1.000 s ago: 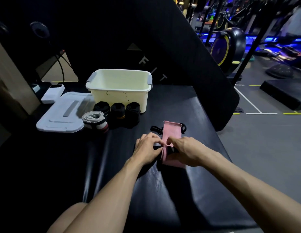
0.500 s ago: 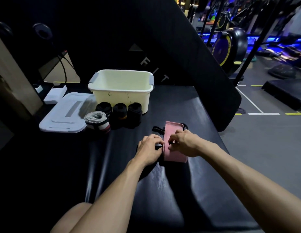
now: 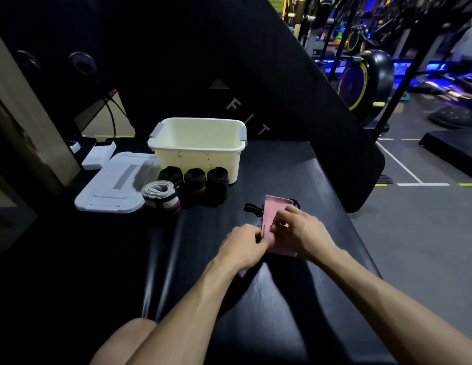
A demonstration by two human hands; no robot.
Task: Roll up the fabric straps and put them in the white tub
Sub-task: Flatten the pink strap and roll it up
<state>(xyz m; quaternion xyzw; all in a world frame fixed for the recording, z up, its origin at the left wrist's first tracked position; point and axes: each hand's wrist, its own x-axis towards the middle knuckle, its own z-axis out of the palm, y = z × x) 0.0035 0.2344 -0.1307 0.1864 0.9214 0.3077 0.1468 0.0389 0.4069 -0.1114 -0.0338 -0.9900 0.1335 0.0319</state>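
Hands meet on the pink strap (image 3: 272, 214) as your left hand (image 3: 242, 246) and right hand (image 3: 302, 231) pinch its near end, now rolled further along the black bench (image 3: 295, 169), with the white tub (image 3: 200, 146) waiting beyond.

Rolls block the tub's near wall

Three black rolls (image 3: 195, 183) and a grey-white roll (image 3: 161, 194) line the white tub (image 3: 200, 154) front; its open top and the tabletop (image 3: 295, 175) right stay passable.

Four rolled straps (image 3: 195, 185), one tub (image 3: 198, 154).
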